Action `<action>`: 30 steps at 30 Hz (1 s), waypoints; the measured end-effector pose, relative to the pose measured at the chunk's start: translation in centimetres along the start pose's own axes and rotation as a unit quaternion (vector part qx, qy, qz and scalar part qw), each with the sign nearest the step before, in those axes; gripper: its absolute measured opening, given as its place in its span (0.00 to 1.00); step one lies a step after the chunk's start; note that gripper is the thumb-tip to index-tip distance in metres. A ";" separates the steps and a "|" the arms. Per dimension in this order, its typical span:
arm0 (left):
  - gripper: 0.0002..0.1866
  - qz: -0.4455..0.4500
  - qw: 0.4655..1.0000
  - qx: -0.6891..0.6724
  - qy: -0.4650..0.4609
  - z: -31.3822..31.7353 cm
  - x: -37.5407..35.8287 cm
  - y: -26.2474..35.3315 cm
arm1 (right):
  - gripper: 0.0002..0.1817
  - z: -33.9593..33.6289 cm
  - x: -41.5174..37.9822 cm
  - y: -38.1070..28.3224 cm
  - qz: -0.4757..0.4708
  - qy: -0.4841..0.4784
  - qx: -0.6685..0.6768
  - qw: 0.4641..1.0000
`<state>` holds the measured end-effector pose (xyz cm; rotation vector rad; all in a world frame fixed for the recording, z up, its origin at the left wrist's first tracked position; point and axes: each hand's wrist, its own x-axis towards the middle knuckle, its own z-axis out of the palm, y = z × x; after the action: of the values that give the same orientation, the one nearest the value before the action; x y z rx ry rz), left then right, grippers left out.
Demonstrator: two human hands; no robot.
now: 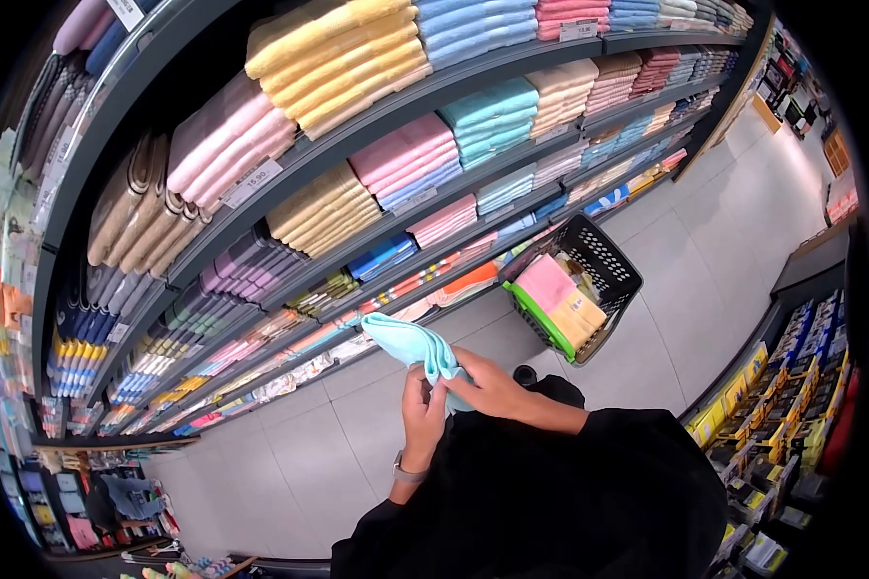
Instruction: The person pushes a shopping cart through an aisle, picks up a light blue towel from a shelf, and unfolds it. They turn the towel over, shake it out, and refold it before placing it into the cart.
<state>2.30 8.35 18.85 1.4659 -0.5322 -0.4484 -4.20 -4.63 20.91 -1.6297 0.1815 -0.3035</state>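
Observation:
A folded light turquoise towel (403,340) is held up in front of my body, its loose end pointing toward the shelves. My left hand (421,415), with a watch at the wrist, pinches the towel's lower part from the near side. From the right, my right hand (490,388) grips the same towel, fingers closed around its folds. Part of the cloth is hidden behind both hands. On the floor beyond my right hand stands a black shopping basket (620,253) with a green edge. Inside it lie a pink towel (541,287) and a pale yellow towel (576,321).
Long dark shelves (377,116) run along the front and left, stacked with folded towels such as yellow (343,63) and teal (490,116) ones. Grey floor tiles (290,463) form the aisle. At right stands a rack with packaged goods (782,386).

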 end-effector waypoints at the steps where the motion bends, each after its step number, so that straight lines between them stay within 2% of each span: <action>1: 0.10 0.000 1.000 0.000 0.000 0.0 0.0 0.1 | 0.25 0.0 0.1 0.1 0.001 -0.002 0.003 1.000; 10: 0.09 -0.031 0.999 -0.005 0.005 0.2 0.5 0.5 | 0.25 0.0 0.2 1.1 0.017 0.022 -0.017 0.999; 12: 0.10 -0.071 0.997 -0.006 0.016 0.2 0.6 0.7 | 0.24 -0.1 0.3 1.4 0.023 0.033 -0.010 0.999; 15: 0.12 -0.100 0.992 -0.061 0.036 -0.1 0.7 0.6 | 0.21 -0.6 0.3 1.3 0.082 0.028 0.028 0.996; 17: 0.13 -0.101 0.987 -0.114 0.048 -0.8 0.6 -0.6 | 0.20 -1.3 0.4 0.8 0.183 0.019 0.099 0.978; 18: 0.15 -0.100 0.979 -0.166 0.059 -1.0 0.8 -0.5 | 0.20 -1.4 0.5 1.3 0.148 0.045 0.091 0.984; 19: 0.15 -0.100 0.979 -0.167 0.060 -1.4 1.1 -0.3 | 0.20 -1.6 0.5 1.7 0.149 0.044 0.090 0.984; 21: 0.18 -0.074 0.955 -0.265 0.111 -2.4 1.9 0.5 | 0.20 -2.5 0.8 1.9 0.178 0.119 0.071 0.974; 23: 0.19 -0.070 0.955 -0.256 0.137 -4.1 2.4 0.7 | 0.20 -3.7 1.0 1.2 0.202 0.136 0.102 0.965; 25: 0.19 -0.056 0.942 -0.267 0.193 -5.7 2.9 0.7 | 0.22 -4.6 0.9 2.5 0.158 0.192 0.172 0.953; 26: 0.17 -0.048 0.943 -0.263 0.199 -6.7 3.0 0.1 | 0.21 -5.0 0.9 2.9 0.152 0.209 0.181 0.949; 30: 0.16 -0.053 0.950 -0.215 0.221 -8.9 3.0 -0.5 | 0.20 -5.6 0.8 2.2 0.139 0.227 0.179 0.947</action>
<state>10.01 13.71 18.29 1.1246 0.0084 -0.2820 -4.95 -10.37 19.13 -1.1373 0.6641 -0.4621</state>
